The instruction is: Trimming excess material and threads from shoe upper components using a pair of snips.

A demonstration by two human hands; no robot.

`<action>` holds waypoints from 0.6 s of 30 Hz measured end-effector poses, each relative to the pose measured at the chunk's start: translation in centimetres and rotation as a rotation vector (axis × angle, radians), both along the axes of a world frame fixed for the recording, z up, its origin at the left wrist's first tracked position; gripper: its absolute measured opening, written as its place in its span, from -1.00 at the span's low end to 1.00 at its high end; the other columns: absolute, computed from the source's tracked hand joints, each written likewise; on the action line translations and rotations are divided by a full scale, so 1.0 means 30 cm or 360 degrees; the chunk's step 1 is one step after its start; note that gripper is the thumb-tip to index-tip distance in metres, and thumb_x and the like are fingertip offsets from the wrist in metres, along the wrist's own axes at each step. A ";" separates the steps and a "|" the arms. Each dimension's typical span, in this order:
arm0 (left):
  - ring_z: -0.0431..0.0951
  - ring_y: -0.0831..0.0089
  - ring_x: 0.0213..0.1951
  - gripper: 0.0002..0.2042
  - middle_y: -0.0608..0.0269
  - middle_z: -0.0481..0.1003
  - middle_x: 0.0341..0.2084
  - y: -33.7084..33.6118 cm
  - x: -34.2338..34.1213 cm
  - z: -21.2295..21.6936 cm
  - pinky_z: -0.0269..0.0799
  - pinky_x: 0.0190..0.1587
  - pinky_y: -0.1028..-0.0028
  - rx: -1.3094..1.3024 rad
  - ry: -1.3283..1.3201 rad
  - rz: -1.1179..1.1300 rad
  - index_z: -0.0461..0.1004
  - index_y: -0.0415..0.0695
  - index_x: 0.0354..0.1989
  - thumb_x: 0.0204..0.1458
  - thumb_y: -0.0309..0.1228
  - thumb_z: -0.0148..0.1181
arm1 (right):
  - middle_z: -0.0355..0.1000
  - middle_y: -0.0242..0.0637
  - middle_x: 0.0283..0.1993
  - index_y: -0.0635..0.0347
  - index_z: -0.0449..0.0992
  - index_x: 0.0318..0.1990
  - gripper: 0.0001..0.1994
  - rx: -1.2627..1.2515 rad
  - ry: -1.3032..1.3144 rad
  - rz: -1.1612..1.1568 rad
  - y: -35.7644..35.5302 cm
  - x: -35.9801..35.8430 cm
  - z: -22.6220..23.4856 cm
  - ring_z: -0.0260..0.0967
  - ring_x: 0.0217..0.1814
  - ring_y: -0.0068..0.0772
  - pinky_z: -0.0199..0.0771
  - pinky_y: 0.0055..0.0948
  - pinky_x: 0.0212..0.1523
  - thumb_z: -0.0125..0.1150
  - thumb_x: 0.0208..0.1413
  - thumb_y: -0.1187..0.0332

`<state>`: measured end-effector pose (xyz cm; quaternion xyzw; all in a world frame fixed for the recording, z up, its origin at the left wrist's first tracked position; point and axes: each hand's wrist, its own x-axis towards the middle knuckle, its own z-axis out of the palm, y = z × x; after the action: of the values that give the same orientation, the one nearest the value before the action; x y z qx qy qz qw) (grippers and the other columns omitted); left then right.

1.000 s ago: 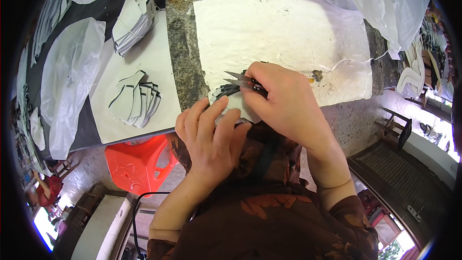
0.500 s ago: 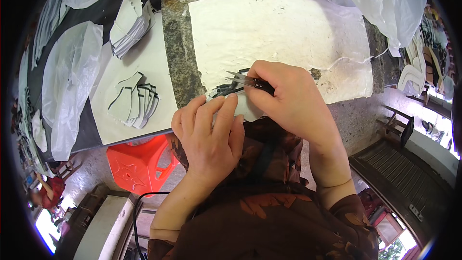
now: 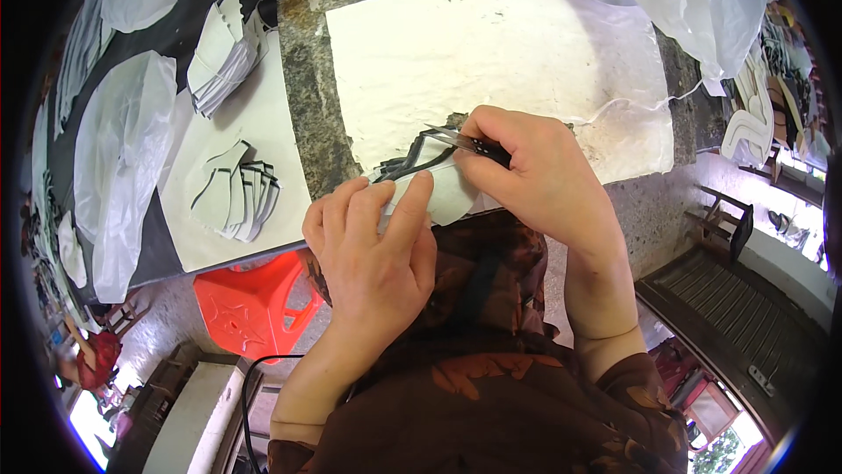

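In my right hand (image 3: pixel 539 176) is a pair of thread snips (image 3: pixel 478 145) with a black handle and thin metal blades, the fingers closed round it. The blades point left over the dark edge of a pale, curved cut piece (image 3: pixel 447 189) at the table's near edge. My left hand (image 3: pixel 373 242) lies on this piece with its fingers stretched out and pressing down. More dark-edged material (image 3: pixel 399 164) shows just beyond the left fingertips, partly hidden. To the left, a fanned pile of pale pieces with dark edges (image 3: pixel 241 193) rests on a light sheet.
A white sheet (image 3: pixel 500 53) covers the stone slab (image 3: pixel 311 88). A bundle of pale cut pieces (image 3: pixel 219 62) stands at the back left, beside a clear plastic bag (image 3: pixel 123 158). More plastic (image 3: pixel 693 0) hangs at the back right. A red stool (image 3: pixel 250 307) is under the table's front edge.
The snips and my right hand have shifted slightly right along the dark edge, and the blades look closer together. More of the pale piece shows. The whole view has shifted a little.
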<state>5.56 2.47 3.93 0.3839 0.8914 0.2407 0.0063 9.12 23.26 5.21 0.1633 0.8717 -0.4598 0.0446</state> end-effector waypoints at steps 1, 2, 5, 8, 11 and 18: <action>0.44 0.11 0.07 -0.62 0.22 0.47 -0.11 0.001 -0.001 0.002 0.22 0.18 0.15 -0.0007 -0.0011 -0.0008 0.62 0.01 0.11 0.06 -0.44 0.32 | 0.47 -0.18 -0.47 0.31 0.54 -0.25 -0.83 0.0013 0.0007 0.0004 0.005 0.000 -0.002 0.34 -0.49 -0.40 0.37 -0.40 -0.39 0.28 0.13 0.37; 0.44 0.11 0.07 -0.62 0.22 0.47 -0.11 0.002 -0.002 0.004 0.22 0.18 0.15 -0.0005 -0.0012 -0.0009 0.62 0.01 0.11 0.06 -0.44 0.32 | 0.47 -0.18 -0.47 0.31 0.54 -0.25 -0.83 0.0026 0.0013 0.0008 0.009 0.001 -0.003 0.33 -0.48 -0.40 0.36 -0.40 -0.39 0.29 0.13 0.36; 0.43 0.10 0.05 -0.61 0.19 0.43 -0.13 0.007 -0.005 0.010 0.22 0.18 0.14 -0.0018 -0.0012 -0.0032 0.62 0.03 0.11 0.06 -0.45 0.30 | 0.47 -0.18 -0.46 0.31 0.54 -0.25 -0.82 -0.0009 -0.0005 -0.0016 0.019 -0.001 0.000 0.33 -0.48 -0.39 0.35 -0.39 -0.38 0.29 0.13 0.35; 0.42 0.08 0.03 -0.58 0.17 0.40 -0.15 0.012 -0.011 0.020 0.22 0.17 0.11 -0.0060 -0.0020 -0.0056 0.62 0.04 0.13 0.03 -0.48 0.29 | 0.47 -0.17 -0.46 0.31 0.53 -0.25 -0.82 -0.0004 -0.0009 -0.0009 0.023 -0.005 -0.002 0.32 -0.48 -0.38 0.34 -0.39 -0.39 0.29 0.13 0.35; 0.41 0.06 0.02 -0.54 0.14 0.36 -0.17 0.015 -0.016 0.030 0.22 0.19 0.06 -0.0116 -0.0056 -0.0091 0.61 0.07 0.15 0.01 -0.49 0.28 | 0.46 -0.18 -0.47 0.31 0.53 -0.26 -0.82 -0.0003 0.0010 -0.0026 0.027 -0.006 -0.008 0.31 -0.48 -0.38 0.34 -0.38 -0.39 0.30 0.14 0.34; 0.38 0.05 0.08 -0.45 0.13 0.32 -0.16 0.026 -0.025 0.058 0.12 0.32 -0.18 -0.0271 -0.0143 -0.0124 0.56 0.22 0.24 0.00 -0.47 0.29 | 0.48 -0.16 -0.45 0.30 0.53 -0.27 -0.80 0.0090 -0.0018 0.0031 0.038 -0.033 -0.004 0.33 -0.48 -0.33 0.34 -0.36 -0.40 0.30 0.14 0.31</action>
<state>4.80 3.24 5.66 0.4051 0.8919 0.1806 0.0883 8.14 24.40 5.07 0.1585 0.8856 -0.4337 0.0493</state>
